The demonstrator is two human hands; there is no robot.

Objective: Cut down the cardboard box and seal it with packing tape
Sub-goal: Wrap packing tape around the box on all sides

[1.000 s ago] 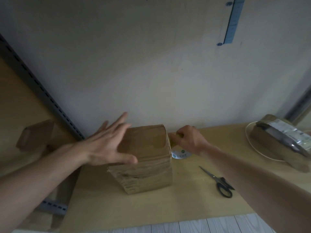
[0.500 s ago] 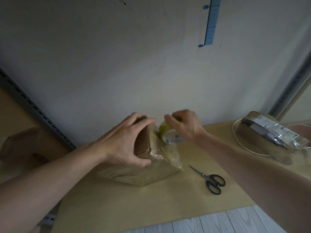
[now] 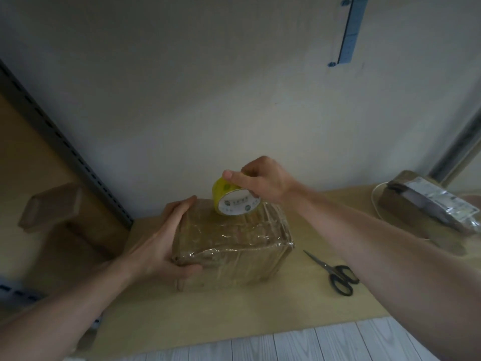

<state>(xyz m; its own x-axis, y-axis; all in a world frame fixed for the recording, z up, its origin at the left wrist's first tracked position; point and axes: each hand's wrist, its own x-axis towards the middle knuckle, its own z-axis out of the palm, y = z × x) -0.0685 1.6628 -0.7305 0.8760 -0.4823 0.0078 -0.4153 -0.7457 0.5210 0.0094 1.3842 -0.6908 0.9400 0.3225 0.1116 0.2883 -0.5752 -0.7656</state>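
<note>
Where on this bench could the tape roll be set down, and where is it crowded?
Bare bench lies between the box and the near edge, also behind the scissors toward the parcel. Left of the box, cardboard pieces crowd it.

Bare desk [image 3: 208, 316] in front of the box [image 3: 234, 256] is open reach. Scissors [image 3: 338, 276] lie near its right, wall [image 3: 208, 113] sits close behind, and a wrapped parcel [image 3: 429, 204] hogs the far right.

The box [image 3: 234, 246] stands on the table [image 3: 234, 316], touching the left hand [image 3: 166, 243] on that hand's right. The tape roll [image 3: 234, 201] touches its top, under the right hand [image 3: 260, 181]. The scissors [image 3: 335, 273] lie right of this hand, nearer.
</note>
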